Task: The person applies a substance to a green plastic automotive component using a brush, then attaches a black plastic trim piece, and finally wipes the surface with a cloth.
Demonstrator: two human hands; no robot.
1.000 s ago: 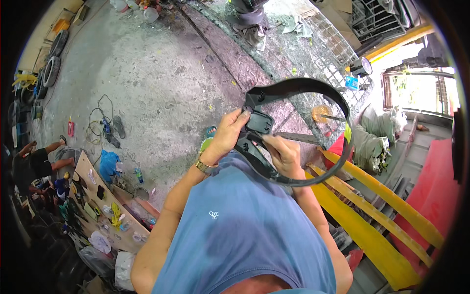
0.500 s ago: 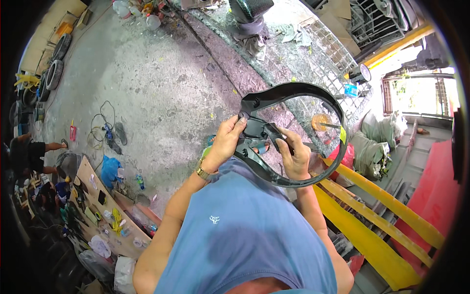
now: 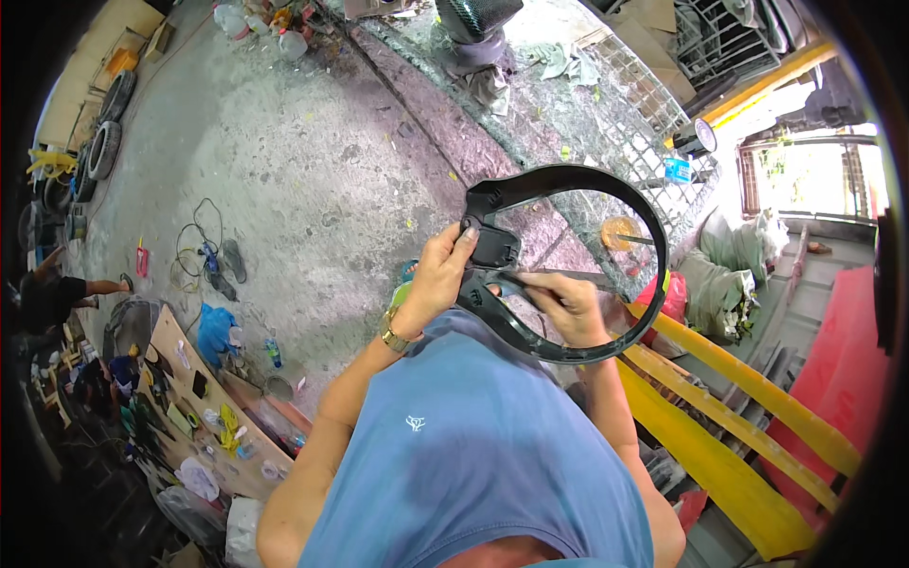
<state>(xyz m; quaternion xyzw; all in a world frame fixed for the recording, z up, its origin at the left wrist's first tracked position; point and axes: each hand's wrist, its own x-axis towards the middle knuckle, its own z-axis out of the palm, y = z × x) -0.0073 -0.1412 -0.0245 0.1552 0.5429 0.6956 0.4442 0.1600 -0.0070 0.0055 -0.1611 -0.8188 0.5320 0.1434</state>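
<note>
A black plastic ring-shaped part (image 3: 656, 227) with a bracket (image 3: 492, 248) on its left side is held up in front of my blue shirt. My left hand (image 3: 437, 275) is closed on the bracket's left edge, thumb on top. Inside the ring, my right hand (image 3: 571, 308) pinches a dark flat piece (image 3: 512, 285) against or close to the bracket's lower part. The piece is blurred and partly covered by my fingers, so its kind is unclear.
Long yellow panels (image 3: 748, 388) and a red panel (image 3: 824, 369) lie to the right. Beyond the ring are a round amber thing with a stick (image 3: 620, 232) and a blue container (image 3: 677, 170). Left: tangled cable (image 3: 194, 246), tyres (image 3: 109, 147), a cluttered board (image 3: 204, 407) and another person (image 3: 71, 289).
My right hand has shifted down and slightly left with the dark piece, from the bracket's right edge to its lower part. The ring and my left hand stay nearly in place.
</note>
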